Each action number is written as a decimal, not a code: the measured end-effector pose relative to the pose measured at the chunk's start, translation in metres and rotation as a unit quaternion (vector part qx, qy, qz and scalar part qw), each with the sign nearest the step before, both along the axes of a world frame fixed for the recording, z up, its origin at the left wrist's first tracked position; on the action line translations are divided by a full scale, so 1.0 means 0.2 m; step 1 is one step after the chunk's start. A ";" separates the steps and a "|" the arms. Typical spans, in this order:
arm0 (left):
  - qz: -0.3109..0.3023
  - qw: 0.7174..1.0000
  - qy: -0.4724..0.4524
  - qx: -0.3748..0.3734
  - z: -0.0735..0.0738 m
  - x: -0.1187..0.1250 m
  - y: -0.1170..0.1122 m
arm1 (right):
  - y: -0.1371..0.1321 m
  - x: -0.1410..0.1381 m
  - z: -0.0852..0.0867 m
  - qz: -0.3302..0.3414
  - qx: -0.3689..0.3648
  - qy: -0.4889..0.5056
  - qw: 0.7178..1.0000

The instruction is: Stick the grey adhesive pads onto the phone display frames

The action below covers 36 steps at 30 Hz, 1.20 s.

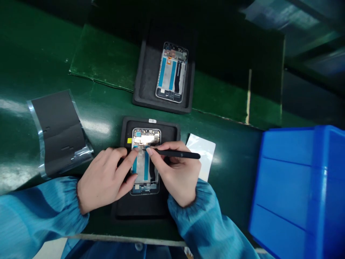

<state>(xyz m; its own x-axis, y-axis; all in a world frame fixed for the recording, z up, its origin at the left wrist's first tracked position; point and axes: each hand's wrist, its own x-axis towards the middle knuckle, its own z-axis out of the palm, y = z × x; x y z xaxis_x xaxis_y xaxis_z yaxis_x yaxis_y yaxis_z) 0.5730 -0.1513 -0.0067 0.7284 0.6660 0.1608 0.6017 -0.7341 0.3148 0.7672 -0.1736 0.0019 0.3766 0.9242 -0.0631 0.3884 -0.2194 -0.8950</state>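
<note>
An opened phone (141, 172), its circuit board and blue adhesive strips showing, lies in a black foam tray (168, 133) in front of me. My left hand (107, 176) rests at the phone's left side, fingers apart. Its index fingertip touches the phone just below the board. My right hand (178, 169) is closed around black tweezers (180, 154) held like a pen. Their tip points left at the phone's upper middle, close to my left fingertip. Whatever lies right at the tip is too small to make out. A yellow tab (129, 140) sticks out at the phone's upper left.
Another opened phone (172, 72) lies in a second black tray (145, 72) farther back. A dark film sheet (59, 133) with shiny edges is at left. A white sheet (203, 151) lies right of the near tray. A blue bin (288, 187) stands at far right.
</note>
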 end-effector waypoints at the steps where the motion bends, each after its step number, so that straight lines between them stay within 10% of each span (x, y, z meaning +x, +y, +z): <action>1: -0.002 1.000 0.013 0.004 0.01 0.00 0.00 | 0.00 0.00 0.00 0.001 -0.001 0.000 1.000; 36: 0.045 0.984 0.150 0.084 0.09 0.13 -0.06 | 0.07 0.02 -0.02 -0.051 0.067 0.270 0.959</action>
